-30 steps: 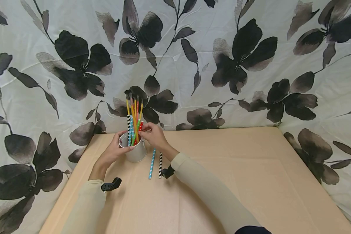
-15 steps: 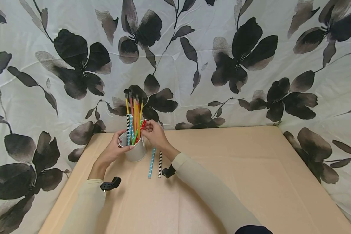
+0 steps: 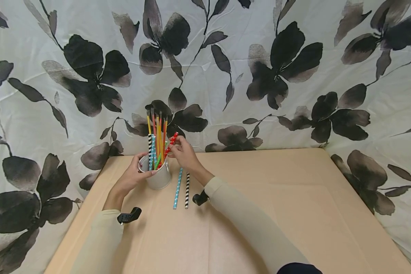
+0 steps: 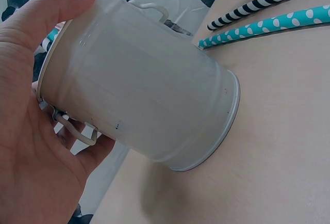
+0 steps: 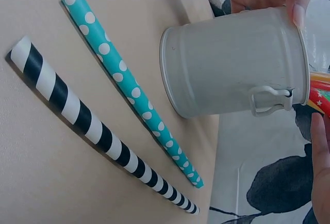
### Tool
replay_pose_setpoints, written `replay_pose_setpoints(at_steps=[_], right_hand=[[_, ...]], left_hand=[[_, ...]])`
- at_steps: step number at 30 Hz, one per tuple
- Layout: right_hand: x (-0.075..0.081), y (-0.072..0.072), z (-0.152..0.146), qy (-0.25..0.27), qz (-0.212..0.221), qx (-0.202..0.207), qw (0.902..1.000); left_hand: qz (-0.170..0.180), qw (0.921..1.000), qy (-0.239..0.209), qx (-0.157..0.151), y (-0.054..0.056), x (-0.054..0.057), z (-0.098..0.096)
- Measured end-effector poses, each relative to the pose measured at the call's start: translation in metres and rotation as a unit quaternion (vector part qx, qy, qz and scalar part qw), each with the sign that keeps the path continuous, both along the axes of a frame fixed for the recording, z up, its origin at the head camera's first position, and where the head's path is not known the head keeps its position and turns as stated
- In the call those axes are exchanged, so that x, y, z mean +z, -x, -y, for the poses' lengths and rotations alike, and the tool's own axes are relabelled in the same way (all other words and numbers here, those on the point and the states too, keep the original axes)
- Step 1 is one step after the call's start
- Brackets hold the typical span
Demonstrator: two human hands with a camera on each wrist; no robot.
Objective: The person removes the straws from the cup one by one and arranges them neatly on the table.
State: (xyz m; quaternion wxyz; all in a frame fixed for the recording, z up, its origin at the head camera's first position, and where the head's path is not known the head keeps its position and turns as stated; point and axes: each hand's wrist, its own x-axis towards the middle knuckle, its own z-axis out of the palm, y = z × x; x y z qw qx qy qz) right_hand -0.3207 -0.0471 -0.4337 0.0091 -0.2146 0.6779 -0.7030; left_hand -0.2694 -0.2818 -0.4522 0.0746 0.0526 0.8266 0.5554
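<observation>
A small off-white metal pail (image 3: 159,180) stands on the table, with small handles on its sides. My left hand (image 3: 131,176) grips it by the rim, thumb on the near side and fingers round the far side. In my right hand (image 3: 187,156) a red paper straw with white marks (image 3: 172,141) is pinched, leaning out over the pail's right edge. Its lower end goes down into the pail. Beside it in the pail stand a green straw, blue dotted and black-striped straws (image 3: 152,150), and several thin brushes (image 3: 158,127) with yellow, orange and red handles.
To the right of the pail, a blue straw with white dots (image 5: 126,79) and a black-and-white striped straw (image 5: 93,123) lie side by side on the wooden table (image 3: 260,205). Behind the table hangs a white cloth with dark flowers (image 3: 226,87).
My right hand has moved up and to the right, drawing the red straw higher and tilting it outward from the others. My left hand keeps its hold on the pail.
</observation>
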Motion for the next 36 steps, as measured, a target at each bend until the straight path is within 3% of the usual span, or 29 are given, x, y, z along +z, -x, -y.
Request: replay_pose_setpoints(at_steps=[10, 25, 36], right_hand=[[0.0, -0.001, 0.0, -0.012, 0.002, 0.023, 0.9997], [0.007, 0.008, -0.008, 0.018, -0.036, -0.003, 0.9992], [0.022, 0.007, -0.014, 0.046, -0.071, -0.02, 0.9962]], left_hand=[[-0.004, 1.0, -0.002, -0.004, 0.001, -0.002, 0.001], [-0.003, 1.0, 0.003, -0.004, 0.0, -0.001, 0.001], [0.003, 1.0, 0.005, -0.003, -0.001, -0.001, 0.001]])
